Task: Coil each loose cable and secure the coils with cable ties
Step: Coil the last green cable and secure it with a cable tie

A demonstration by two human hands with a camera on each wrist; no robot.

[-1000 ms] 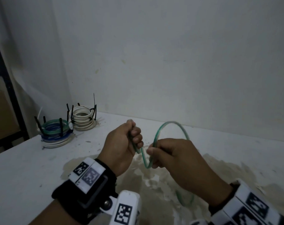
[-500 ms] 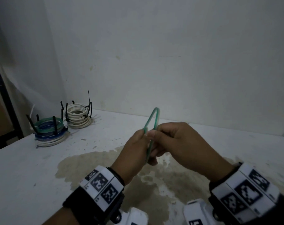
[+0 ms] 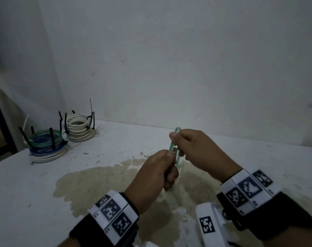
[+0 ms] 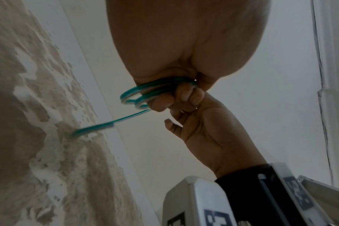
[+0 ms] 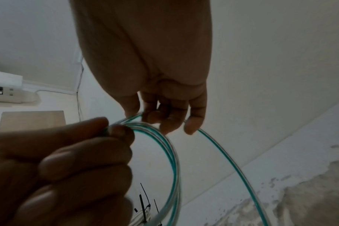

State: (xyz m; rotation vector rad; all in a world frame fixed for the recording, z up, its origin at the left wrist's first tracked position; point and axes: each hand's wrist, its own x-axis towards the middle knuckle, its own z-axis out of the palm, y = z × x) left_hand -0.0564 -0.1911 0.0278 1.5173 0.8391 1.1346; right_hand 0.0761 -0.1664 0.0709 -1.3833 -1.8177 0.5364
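A thin green cable (image 3: 176,155) is held above the stained white table (image 3: 44,193), wound into a few small loops (image 4: 155,91). My left hand (image 3: 170,155) grips the gathered loops in its curled fingers (image 4: 164,102). My right hand (image 3: 174,138) is just above and to the right of it and pinches a strand near the top of the coil. In the right wrist view the loops (image 5: 172,152) hang between both hands, and a loose strand (image 5: 232,168) runs down towards the table. The cable's tail (image 4: 93,130) reaches the tabletop.
Two finished stacks stand at the far left by the wall: green, blue and white coils (image 3: 46,147) and a white coil (image 3: 80,129), both bound with black cable ties. A large brownish stain (image 3: 98,184) spreads under the hands. A dark frame (image 3: 2,125) borders the left edge.
The wide open arc of cable has been brought to the left hand and closed into a tight loop. The right hand now sits higher, just above the left.
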